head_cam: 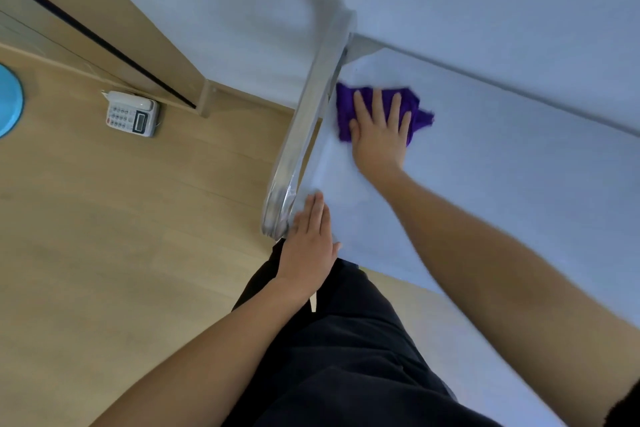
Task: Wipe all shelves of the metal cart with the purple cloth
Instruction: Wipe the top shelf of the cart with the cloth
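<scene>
Purple cloth [417, 111] flat under right hand [379, 135].

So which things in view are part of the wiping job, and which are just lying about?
Part of the job:
crumpled purple cloth
pale top shelf of the metal cart
shiny curved metal handle
right hand, flat on the cloth
left hand, at the handle's near end

Lying about:
white desk telephone on the wooden floor
round blue object, at left edge

Cloth [420, 114] under my hand is deep purple, cart shelf [502, 156] pale bluish-white, handle [304, 135] shiny silver. Floor [104, 253] is light wood, phone [131, 113] white-grey, my trousers [346, 357] black.
</scene>
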Demonstrator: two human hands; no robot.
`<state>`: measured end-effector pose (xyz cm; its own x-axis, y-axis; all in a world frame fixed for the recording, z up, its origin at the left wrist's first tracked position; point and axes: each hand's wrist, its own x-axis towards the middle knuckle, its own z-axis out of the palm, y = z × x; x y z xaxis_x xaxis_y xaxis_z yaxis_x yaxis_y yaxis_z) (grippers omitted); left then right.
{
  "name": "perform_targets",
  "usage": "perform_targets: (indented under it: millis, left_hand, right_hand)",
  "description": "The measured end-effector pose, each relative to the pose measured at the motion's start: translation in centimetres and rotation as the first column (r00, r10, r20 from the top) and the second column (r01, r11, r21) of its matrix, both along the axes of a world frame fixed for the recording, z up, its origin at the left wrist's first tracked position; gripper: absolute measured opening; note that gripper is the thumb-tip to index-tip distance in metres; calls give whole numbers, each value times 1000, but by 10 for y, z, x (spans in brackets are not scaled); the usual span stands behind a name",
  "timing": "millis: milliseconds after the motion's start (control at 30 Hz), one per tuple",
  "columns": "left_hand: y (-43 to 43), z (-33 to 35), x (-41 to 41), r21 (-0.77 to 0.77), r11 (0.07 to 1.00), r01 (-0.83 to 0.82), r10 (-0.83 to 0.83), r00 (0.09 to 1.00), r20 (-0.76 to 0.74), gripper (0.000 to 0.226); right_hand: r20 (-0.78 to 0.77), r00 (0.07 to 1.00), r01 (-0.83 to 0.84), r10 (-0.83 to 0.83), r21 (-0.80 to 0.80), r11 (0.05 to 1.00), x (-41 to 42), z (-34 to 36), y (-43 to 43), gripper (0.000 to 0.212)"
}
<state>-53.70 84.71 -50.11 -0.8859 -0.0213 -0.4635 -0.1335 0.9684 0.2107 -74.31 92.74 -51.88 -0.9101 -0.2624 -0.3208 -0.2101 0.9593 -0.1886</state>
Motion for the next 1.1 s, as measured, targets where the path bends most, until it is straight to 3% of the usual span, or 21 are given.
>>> perform_targets:
  millis: [200,367,567,933,1100]
  left_hand:
    - [-4,6,0,-2,1000,32,-32,999,-26,78]
    - [-13,5,1,71,997,39,-39,999,-7,75]
    - [-14,10,1,76,996,41,-41,999,4,68]
    - [-4,6,-4,31,999,11,-12,1000,9,68]
    - [1,6,-4,42,999,-17,17,1000,-2,72]
  right_hand:
    - [74,997,-22,19,48,999,156,7,31,56]
    - [83,989,-125,120,53,991,105,4,27,52]
    - [90,995,34,-33,-10,999,23,1,4,51]
    - [64,993,-102,98,53,993,184,9,63,55]
    - [89,990,-116,112,46,992,185,10,66,55]
